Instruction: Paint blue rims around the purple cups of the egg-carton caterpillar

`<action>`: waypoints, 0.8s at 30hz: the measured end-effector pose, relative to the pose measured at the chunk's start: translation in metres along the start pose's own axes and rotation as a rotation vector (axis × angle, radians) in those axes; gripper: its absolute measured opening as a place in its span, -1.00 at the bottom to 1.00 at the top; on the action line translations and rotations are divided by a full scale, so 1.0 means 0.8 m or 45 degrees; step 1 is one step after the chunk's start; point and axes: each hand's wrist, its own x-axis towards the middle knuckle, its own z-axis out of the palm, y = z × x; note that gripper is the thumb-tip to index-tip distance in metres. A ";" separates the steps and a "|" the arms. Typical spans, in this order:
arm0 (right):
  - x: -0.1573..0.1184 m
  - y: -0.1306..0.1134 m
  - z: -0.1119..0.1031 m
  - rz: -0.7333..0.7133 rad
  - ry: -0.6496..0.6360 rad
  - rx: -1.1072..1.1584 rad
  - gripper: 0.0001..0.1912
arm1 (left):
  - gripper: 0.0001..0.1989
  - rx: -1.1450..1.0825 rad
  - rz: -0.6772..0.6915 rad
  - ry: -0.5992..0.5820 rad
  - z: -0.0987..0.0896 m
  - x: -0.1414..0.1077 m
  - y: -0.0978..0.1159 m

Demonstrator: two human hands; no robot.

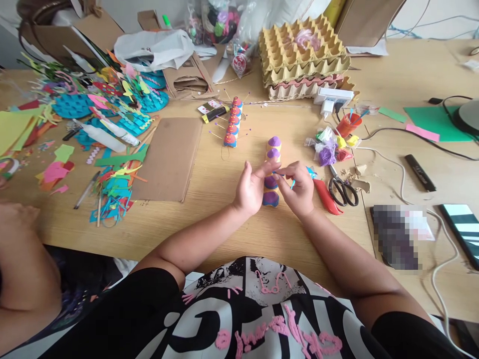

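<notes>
Printed shirt [262, 324]: nearest, head view. Left hand [251, 188]: thumb spread from extended fingers. Right hand [299, 187]: thumb and forefinger pinched on a small blue piece [275, 173], its kind not discernible. Painted egg-carton strip [270, 183]: laid near-to-far beneath the hands; judged light, stiffish, easily crushed; best gripped by its lower side edges.

The shirt [262, 311] is black-and-white, with pink lettering [279, 325] and short black sleeves [144, 304].
</notes>
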 end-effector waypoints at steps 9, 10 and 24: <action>0.004 0.004 0.011 0.263 0.084 0.163 -0.63 | -0.21 0.200 0.244 -0.096 -0.003 -0.005 -0.004; 0.004 0.003 0.012 0.299 0.073 0.199 -0.63 | -0.22 0.248 0.292 -0.098 -0.005 -0.005 -0.005; 0.014 0.001 0.013 0.507 0.024 0.453 -0.70 | -0.35 0.470 0.328 0.039 -0.008 -0.013 -0.012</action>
